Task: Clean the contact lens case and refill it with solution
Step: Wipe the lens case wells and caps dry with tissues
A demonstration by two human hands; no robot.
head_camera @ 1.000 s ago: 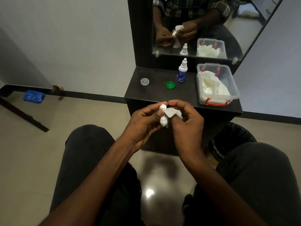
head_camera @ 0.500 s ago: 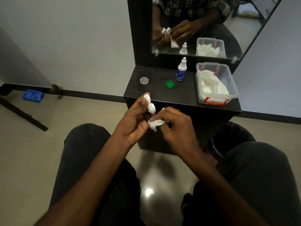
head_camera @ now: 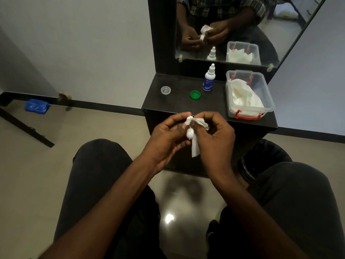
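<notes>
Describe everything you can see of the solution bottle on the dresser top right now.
The solution bottle is small, apparently plastic, with a white body, a blue label across its lower half and a white tapered nozzle cap on top. It stands upright and closed near the back of the dark dresser top, just below the mirror, which reflects its top. The green cap lies in front to its left, the clear tissue box to its right. Neither hand touches it. Label text is unreadable.

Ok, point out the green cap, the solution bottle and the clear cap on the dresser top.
green cap (head_camera: 195,94), head view, on the middle of its round face.
solution bottle (head_camera: 208,84), head view, on its blue label.
clear cap (head_camera: 165,90), head view, on its centre.
</notes>
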